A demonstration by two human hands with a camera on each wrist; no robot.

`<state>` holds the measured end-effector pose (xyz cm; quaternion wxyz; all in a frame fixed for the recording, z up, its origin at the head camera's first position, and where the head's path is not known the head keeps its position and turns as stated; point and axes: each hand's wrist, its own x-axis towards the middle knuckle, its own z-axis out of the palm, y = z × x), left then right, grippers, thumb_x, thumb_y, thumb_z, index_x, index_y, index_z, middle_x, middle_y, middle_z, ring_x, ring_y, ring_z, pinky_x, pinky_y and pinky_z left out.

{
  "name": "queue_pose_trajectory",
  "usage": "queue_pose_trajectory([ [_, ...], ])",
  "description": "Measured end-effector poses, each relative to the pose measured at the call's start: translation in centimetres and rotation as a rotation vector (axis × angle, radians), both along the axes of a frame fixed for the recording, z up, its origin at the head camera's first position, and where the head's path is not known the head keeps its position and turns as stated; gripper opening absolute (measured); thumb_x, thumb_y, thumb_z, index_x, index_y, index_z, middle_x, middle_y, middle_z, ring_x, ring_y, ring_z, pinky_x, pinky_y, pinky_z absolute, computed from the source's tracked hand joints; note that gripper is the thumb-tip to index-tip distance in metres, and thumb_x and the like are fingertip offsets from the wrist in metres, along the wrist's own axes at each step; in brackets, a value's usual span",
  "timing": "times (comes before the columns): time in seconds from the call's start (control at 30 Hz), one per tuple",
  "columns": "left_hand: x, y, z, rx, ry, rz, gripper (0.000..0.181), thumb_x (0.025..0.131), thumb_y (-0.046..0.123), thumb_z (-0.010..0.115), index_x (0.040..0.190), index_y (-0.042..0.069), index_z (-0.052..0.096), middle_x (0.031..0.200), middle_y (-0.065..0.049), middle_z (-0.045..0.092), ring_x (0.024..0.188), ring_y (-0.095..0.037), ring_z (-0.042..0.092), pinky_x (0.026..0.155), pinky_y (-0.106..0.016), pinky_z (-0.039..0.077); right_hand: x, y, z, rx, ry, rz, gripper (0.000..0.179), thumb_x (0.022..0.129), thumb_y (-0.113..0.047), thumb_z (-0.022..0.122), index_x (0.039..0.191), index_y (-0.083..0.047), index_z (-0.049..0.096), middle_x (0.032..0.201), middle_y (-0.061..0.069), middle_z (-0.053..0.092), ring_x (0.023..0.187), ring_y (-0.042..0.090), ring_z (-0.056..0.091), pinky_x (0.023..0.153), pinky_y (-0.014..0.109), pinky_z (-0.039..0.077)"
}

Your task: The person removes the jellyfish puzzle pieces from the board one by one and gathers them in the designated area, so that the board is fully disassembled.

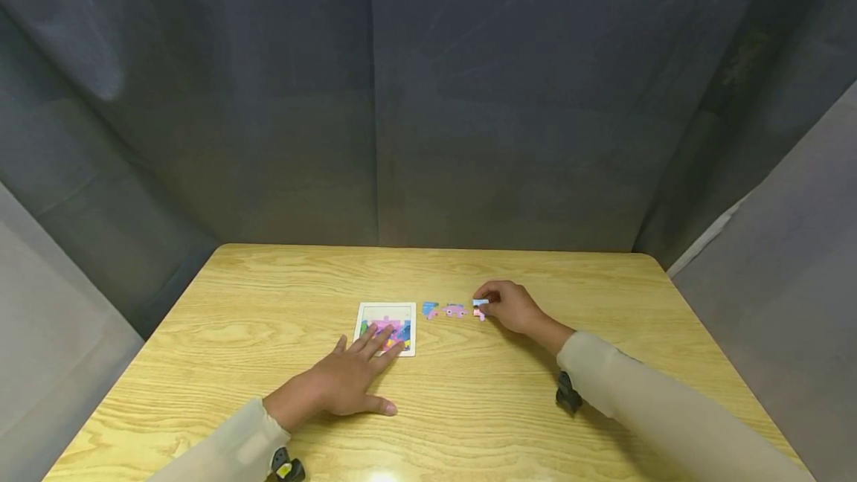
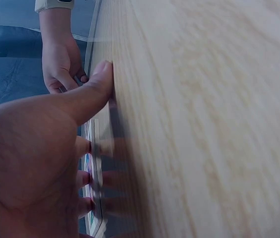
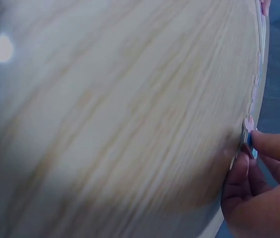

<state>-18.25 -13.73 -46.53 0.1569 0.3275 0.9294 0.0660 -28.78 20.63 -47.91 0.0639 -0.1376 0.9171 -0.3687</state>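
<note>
Pink and blue show on the small puzzle piece (image 1: 480,303) between the thumb and fingers of the right hand (image 1: 511,306), at the right end of a short row. The fingers are narrow here, pinching it by an edge; whether it is lifted wholly clear of the wood I cannot tell. It looks like thin, stiff card or board, so it should prove very light, a little slippery on its printed face, and liable to bend or fray at the knobs. A pinch on opposite edges, away from the narrow tabs, seems the kindest hold.

Just left of it lies a pink piece (image 1: 455,310) with tabs, and beyond that a blue-topped piece (image 1: 430,309), both apart from each other. Next comes a white-rimmed puzzle tray (image 1: 413,318), its lower part filled with a picture (image 1: 405,332) in pink, blue, green and yellow, its upper part pale. Across its lower half rests the left hand (image 1: 348,379), fingers spread wide, tips touching, gripping nothing, with the thumb out over the counter (image 1: 455,407).

Farther out, a light sleeve (image 1: 643,400) covers the right forearm, with a dark wrist device (image 1: 567,393) at the cuff; the left arm is dressed and fitted likewise. Dark curtain (image 1: 375,95) hangs behind the counter's far edge, with a paler drape (image 1: 783,229) at the right.
</note>
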Motion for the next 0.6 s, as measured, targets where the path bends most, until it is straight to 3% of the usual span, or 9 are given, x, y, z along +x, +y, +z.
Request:
queue_pose_trajectory([
  [0.6,-0.04,0.12,-0.01,0.005,0.001,-0.007,0.105,0.088,0.079,0.052,0.167,0.018,0.016,0.174,-0.013,0.001,0.158,-0.042,0.003,0.115,-0.076,0.021,-0.2,0.48,-0.67,0.019,0.008,0.019,0.013,0.098,-0.006,0.07,0.11,-0.006,0.075,0.113,0.009,0.069,0.106,0.026,0.063,0.094,0.048,0.053],
])
